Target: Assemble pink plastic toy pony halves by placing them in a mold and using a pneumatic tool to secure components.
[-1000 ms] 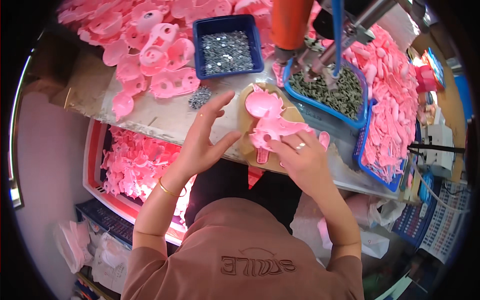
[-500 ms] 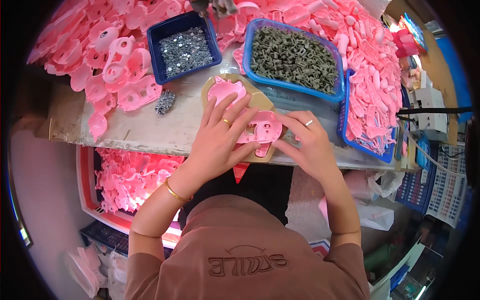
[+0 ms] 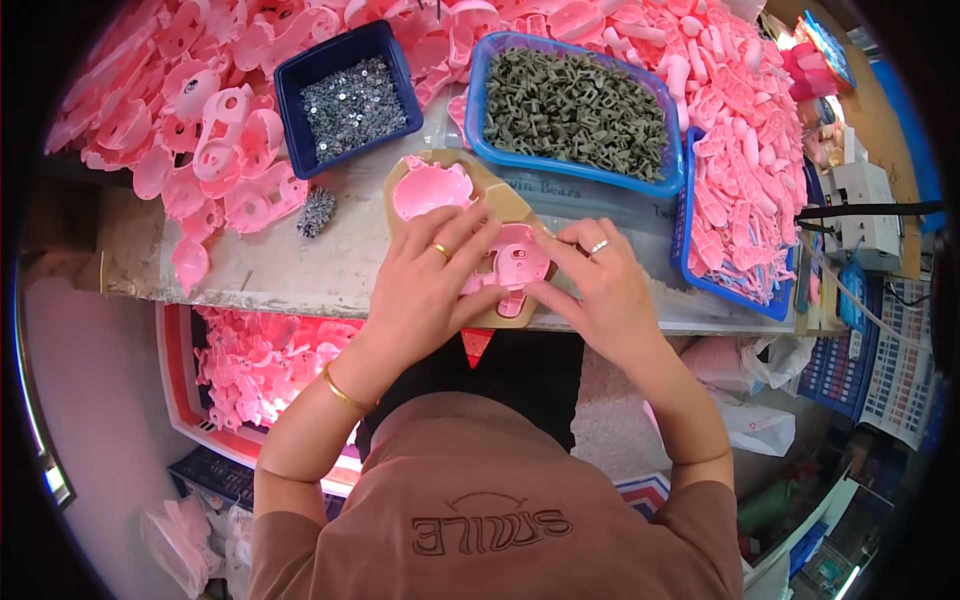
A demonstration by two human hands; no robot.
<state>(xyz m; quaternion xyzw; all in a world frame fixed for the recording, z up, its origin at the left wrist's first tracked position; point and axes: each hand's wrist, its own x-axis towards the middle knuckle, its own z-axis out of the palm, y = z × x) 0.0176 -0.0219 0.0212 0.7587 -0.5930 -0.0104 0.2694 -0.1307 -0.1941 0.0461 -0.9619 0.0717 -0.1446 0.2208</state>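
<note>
A pink plastic shell (image 3: 522,262) with holes lies in a tan holding block (image 3: 512,205) at the bench's front edge. My left hand (image 3: 425,275) straddles its left side, thumb low and fingers bent over the upper part. On the right side, the thumb and forefinger of my right hand (image 3: 598,285) press at the shell's edge. Another rounded pink shell (image 3: 432,190) sits in the block's upper left recess, just beyond my left fingertips. Part of the first shell is hidden under my left fingers.
A dark blue tray (image 3: 408,125) holds small metal pieces; a spiky metal clump (image 3: 316,212) lies beside it. A blue tub (image 3: 575,170) contains dark green parts. Pink parts heap behind and fill a blue basket (image 3: 683,235) at right. A crate (image 3: 178,385) stands below.
My left fingers have drawn nearer and more bent, uncovering more of the upper left shell. My right hand stays at the other shell's edge. The whole view has shifted slightly.
</note>
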